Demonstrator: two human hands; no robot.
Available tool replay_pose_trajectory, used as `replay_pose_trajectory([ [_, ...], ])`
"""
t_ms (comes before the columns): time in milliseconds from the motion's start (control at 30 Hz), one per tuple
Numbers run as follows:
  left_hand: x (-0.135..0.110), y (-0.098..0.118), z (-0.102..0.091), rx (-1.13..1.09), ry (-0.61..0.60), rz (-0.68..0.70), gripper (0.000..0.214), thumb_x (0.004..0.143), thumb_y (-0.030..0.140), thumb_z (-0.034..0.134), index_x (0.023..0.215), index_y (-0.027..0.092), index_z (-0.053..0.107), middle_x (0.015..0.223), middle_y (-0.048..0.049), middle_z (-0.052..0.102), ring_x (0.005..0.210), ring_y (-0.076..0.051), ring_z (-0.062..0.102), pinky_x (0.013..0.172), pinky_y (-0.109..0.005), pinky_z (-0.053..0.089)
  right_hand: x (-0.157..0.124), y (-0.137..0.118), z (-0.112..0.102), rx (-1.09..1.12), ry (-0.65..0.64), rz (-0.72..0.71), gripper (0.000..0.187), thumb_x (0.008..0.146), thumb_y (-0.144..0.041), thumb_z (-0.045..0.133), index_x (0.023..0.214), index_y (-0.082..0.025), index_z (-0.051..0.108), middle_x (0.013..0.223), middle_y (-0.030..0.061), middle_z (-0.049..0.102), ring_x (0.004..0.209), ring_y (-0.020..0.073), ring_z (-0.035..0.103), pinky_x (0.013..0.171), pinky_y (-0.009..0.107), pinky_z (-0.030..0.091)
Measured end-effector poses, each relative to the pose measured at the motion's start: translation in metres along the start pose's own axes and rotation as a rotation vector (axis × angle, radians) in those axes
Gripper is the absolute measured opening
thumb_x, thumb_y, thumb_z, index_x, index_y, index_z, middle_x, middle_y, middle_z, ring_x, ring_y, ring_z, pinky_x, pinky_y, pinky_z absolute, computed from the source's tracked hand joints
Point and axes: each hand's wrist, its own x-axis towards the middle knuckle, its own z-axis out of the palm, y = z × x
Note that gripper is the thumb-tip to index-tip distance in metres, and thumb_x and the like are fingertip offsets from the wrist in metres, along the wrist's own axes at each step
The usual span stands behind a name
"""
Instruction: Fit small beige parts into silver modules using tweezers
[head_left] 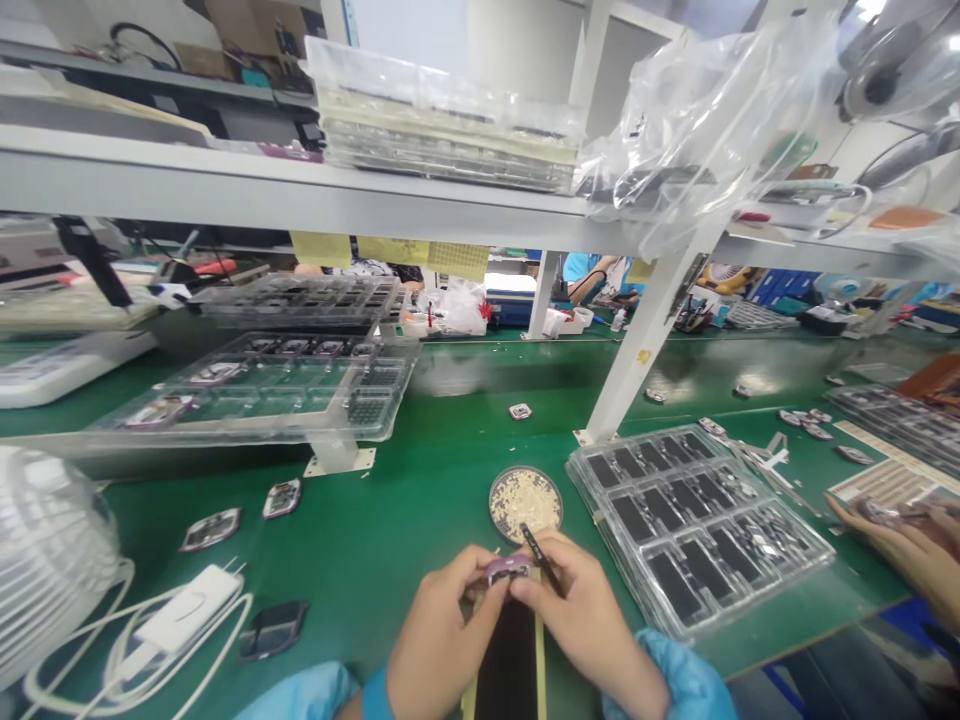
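Observation:
My left hand (pixel 448 625) is closed around the side of a small purple-rimmed device casing (pixel 510 568), held tilted up on edge. My right hand (pixel 581 600) pinches black tweezers (pixel 541 560), which slant up to the left. The right fingertips also touch the casing's right side. Just beyond both hands sits a round dish (pixel 491 508) filled with small pale pieces, and the tweezers' upper end overlaps its near edge in view. Under the hands lies a black strip (pixel 511 665) with yellowish edges. The casing's inner side is mostly hidden by my fingers.
A clear tray (pixel 701 520) of black screen parts stands right of the hands. Another person's hands (pixel 904 540) work at the far right. At left are casings (pixel 211 530), a white charger with cable (pixel 187 608) and a fan (pixel 52 560). A shelf post (pixel 637 340) rises ahead.

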Motion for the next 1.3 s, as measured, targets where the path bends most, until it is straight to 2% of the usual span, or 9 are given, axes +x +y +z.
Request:
replay_pose_trajectory([
  [100,-0.001,-0.002,0.000,0.153,0.014,0.035,0.016,0.100,0.031,0.052,0.094,0.023,0.064,0.089,0.0002,0.071,0.085,-0.019,0.063,0.077,-0.028,0.042,0.005,-0.007,-0.012,-0.044,-0.023,-0.100,0.018,0.094,-0.034,0.076,0.107,-0.022,0.072,0.104,0.0047,0.061,0.098,0.0216,0.062,0.085,0.027,0.050],
  [233,-0.002,-0.003,0.000,0.233,0.029,0.063,0.015,0.100,0.029,0.051,0.093,0.025,0.063,0.087,0.0012,0.070,0.083,-0.020,0.060,0.077,-0.029,0.039,0.009,-0.015,-0.019,-0.226,-0.065,-0.219,0.007,0.100,-0.026,0.068,0.095,-0.022,0.071,0.091,0.0024,0.060,0.085,0.0185,0.061,0.074,0.027,0.047],
  [567,0.002,-0.003,0.001,0.244,0.019,-0.005,0.014,0.096,0.027,0.053,0.086,0.023,0.063,0.077,0.0002,0.067,0.075,-0.020,0.061,0.071,-0.028,0.041,0.011,-0.005,-0.024,-0.453,-0.212,-0.320,0.012,0.104,-0.025,0.062,0.109,-0.025,0.073,0.093,0.0037,0.059,0.082,0.0194,0.061,0.072,0.030,0.047],
  [733,0.004,-0.004,0.001,0.147,0.007,-0.022,0.019,0.097,0.031,0.052,0.084,0.021,0.062,0.073,0.0005,0.065,0.069,-0.018,0.059,0.067,-0.026,0.041,0.010,-0.013,-0.021,-0.527,-0.296,-0.248,0.011,0.105,-0.021,0.055,0.106,-0.023,0.065,0.098,0.0038,0.059,0.084,0.0198,0.060,0.074,0.030,0.045],
  [800,0.006,-0.005,0.000,0.087,-0.003,-0.052,0.022,0.097,0.036,0.052,0.084,0.021,0.061,0.070,0.0003,0.064,0.067,-0.018,0.058,0.064,-0.026,0.039,0.013,-0.013,-0.022,-0.500,-0.268,-0.216,0.009,0.105,-0.021,0.053,0.099,-0.023,0.060,0.095,0.0026,0.058,0.082,0.0198,0.058,0.073,0.030,0.044],
  [1000,0.009,-0.006,-0.004,-0.071,-0.016,-0.143,0.024,0.095,0.039,0.054,0.087,0.018,0.062,0.069,-0.0016,0.066,0.068,-0.019,0.061,0.065,-0.026,0.041,0.027,-0.002,-0.034,-0.615,0.116,-0.147,0.020,0.107,-0.026,0.044,0.095,-0.020,0.060,0.094,0.0052,0.056,0.086,0.0236,0.057,0.078,0.035,0.043],
  [1100,0.010,-0.007,-0.004,-0.150,-0.021,-0.156,0.026,0.094,0.042,0.057,0.086,0.017,0.061,0.068,-0.0020,0.065,0.068,-0.020,0.062,0.066,-0.027,0.042,0.024,-0.004,-0.029,-0.492,0.023,-0.166,0.007,0.101,-0.026,0.061,0.104,-0.021,0.066,0.101,0.0051,0.060,0.095,0.0240,0.059,0.085,0.034,0.046],
  [1167,0.011,-0.008,-0.003,-0.197,-0.027,-0.155,0.029,0.093,0.044,0.059,0.086,0.017,0.061,0.068,-0.0020,0.065,0.068,-0.019,0.062,0.065,-0.026,0.043,0.019,-0.006,-0.022,-0.405,-0.068,-0.198,0.016,0.093,-0.021,0.075,0.108,-0.023,0.068,0.103,0.0033,0.062,0.096,0.0229,0.060,0.085,0.031,0.047],
  [1300,0.012,-0.009,-0.001,-0.223,-0.023,-0.140,0.032,0.091,0.047,0.062,0.085,0.016,0.061,0.068,-0.0019,0.064,0.067,-0.018,0.062,0.065,-0.026,0.044,0.013,-0.006,-0.012,-0.419,-0.117,-0.260,0.017,0.093,-0.013,0.070,0.106,-0.024,0.069,0.099,0.0021,0.064,0.091,0.0206,0.062,0.080,0.030,0.048],
])
